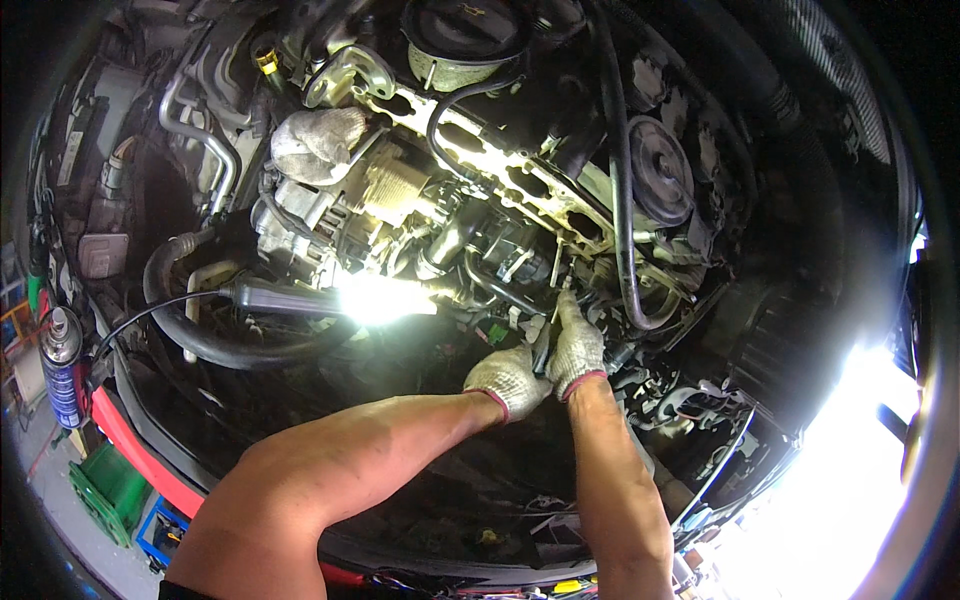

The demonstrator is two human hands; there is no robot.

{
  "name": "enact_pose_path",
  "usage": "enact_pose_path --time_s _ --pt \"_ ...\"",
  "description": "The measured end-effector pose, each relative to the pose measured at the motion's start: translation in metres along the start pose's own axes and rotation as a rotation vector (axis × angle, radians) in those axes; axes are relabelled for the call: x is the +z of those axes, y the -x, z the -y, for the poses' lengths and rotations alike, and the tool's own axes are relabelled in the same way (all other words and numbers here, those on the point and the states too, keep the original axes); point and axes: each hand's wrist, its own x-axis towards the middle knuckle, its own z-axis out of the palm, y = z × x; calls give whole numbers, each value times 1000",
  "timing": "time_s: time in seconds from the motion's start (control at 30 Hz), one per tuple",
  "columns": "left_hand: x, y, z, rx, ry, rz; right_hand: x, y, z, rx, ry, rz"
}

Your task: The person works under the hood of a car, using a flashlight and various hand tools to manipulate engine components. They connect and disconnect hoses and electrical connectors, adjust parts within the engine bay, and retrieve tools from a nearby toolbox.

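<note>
Both my hands wear off-white knit gloves with pink cuffs and reach into an engine bay, side by side. My left hand (pixel 508 383) is curled closed beside a slim dark grey piece that shows between the hands; what its fingers hold is hidden. My right hand (pixel 578 348) is closed too, its fingertips pointing up at a small slender part below the engine's bare metal port face (pixel 525 180). I cannot make out what the right fingers grip. Left of the hands, a lit work lamp (pixel 285 297) lies over a thick black hose (pixel 205 340), its glare washing out nearby parts.
A wadded whitish cloth or glove (pixel 318 147) rests on the alternator side. A black hose (pixel 615 170) runs down right of the port face, beside a round pulley (pixel 660 172). A spray can (pixel 62 365) stands at the left edge, above a green bin (pixel 112 490).
</note>
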Motion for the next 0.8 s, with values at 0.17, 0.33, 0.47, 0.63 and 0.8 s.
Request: enact_pose_path --time_s 0.17,0.33,0.47,0.63,0.8 --pt "17 2 -3 9 33 -57 -4 6 6 -61 421 -48" --pt "26 0 8 123 44 -128 8 25 3 -353 1120 -230" --pt "16 1 4 -34 15 -127 12 32 -4 -459 707 -210" --pt "-29 -2 -19 145 -475 329 11 18 -10 -291 346 -173" --pt "-62 -9 -1 -112 139 582 19 19 -5 -190 121 -52"
